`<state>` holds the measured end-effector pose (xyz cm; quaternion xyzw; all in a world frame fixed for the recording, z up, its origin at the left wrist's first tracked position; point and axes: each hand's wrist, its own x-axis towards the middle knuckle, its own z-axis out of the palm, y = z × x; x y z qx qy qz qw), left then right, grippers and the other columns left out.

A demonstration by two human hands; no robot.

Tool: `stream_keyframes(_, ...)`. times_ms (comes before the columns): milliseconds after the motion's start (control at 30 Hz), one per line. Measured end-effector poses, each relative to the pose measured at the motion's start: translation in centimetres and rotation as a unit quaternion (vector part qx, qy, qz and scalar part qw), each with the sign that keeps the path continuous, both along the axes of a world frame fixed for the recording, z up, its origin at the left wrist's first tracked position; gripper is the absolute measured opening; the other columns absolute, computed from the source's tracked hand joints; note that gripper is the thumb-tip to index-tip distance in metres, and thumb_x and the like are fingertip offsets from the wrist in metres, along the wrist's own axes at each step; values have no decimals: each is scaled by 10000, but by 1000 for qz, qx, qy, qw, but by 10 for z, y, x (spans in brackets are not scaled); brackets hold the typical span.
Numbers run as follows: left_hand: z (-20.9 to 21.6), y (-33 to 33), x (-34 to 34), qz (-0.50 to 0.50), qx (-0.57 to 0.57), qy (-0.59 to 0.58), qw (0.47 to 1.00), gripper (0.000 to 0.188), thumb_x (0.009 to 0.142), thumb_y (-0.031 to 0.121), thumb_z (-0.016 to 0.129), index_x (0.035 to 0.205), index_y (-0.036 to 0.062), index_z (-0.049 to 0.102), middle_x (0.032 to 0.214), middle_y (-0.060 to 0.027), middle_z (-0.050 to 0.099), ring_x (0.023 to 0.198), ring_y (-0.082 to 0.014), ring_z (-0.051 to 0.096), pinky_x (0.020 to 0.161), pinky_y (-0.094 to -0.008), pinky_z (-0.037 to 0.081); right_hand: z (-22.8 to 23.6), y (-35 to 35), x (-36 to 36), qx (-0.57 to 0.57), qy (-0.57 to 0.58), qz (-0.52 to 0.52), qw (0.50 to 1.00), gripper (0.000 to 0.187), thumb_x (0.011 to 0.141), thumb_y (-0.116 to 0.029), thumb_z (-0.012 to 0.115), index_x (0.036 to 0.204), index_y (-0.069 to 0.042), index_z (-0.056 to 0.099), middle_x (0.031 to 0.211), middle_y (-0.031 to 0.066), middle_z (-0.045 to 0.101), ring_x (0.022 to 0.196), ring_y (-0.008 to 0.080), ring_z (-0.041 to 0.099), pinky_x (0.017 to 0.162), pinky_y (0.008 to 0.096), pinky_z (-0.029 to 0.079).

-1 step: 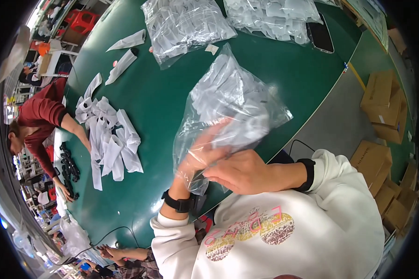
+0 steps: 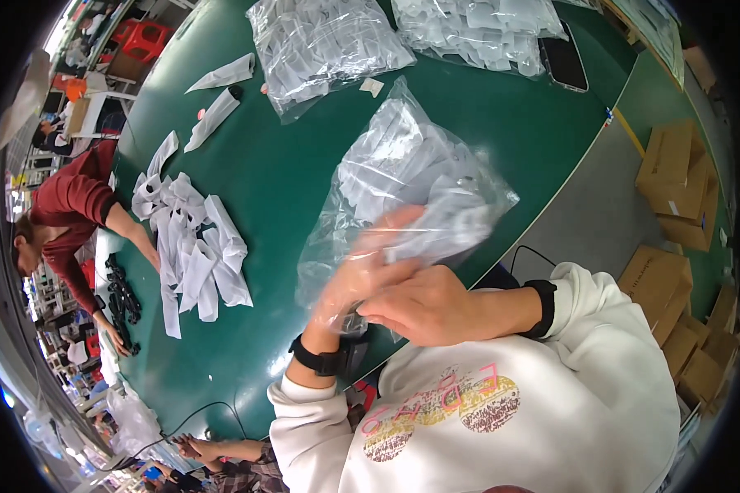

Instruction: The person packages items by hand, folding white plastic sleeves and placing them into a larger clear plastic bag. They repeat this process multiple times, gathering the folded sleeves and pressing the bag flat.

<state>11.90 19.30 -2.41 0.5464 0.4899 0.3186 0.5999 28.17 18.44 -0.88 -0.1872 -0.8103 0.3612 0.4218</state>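
Observation:
A clear plastic bag (image 2: 316,246) lies in front of me on the green table, filled with white translucent sleeve-like pieces (image 2: 448,214). My left hand (image 2: 370,267) is inside the bag's near end, its fingers stretched out and apart against the pieces; motion blurs them a little. At the bag's mouth, my right hand (image 2: 419,308) is closed, pinching the film's edge between thumb and fingers. Left of the bag, a loose heap of similar white sleeves (image 2: 193,238) rests on the table.
Two full bags, a left one (image 2: 329,53) and a right one (image 2: 485,33), lie at the far side beside a phone (image 2: 565,62). At the left, a person in red (image 2: 74,197) reaches toward the heap and some black parts (image 2: 122,296). Cardboard boxes (image 2: 674,181) stand on the right.
My left hand has shifted slightly right and deeper into the bag. The film around its wrist has spread a little to the left. My right hand stays nearly in place.

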Motion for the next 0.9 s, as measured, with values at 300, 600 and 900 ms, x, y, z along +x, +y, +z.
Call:
stream_keyframes(300,-23,22,82,34,293,477,828,774,717,391,783,1410,234,476,1540,-210,267,1358,-445,303,1028,-642,282,-4,-27,5,-78,-24,129,988,158,839,-101,709,975,-96,630,740,35,666,558,217,641,485,321,492)
stream_keyframes(600,-37,28,46,52,321,495,806,965,677,566,766,1481,199,379,1570,-233,186,1405,-521,177,1031,-709,214,1,1,17,-160,-73,226,958,105,903,-163,658,984,-107,622,774,30,678,581,231,643,490,321,490)
stream_keyframes(900,-18,1,11,26,331,480,812,798,717,432,782,1404,153,486,1520,-243,304,1387,-461,296,1034,-622,347,31,52,8,-33,-133,157,978,188,873,-194,668,1036,-104,692,910,63,688,721,270,673,601,338,542)
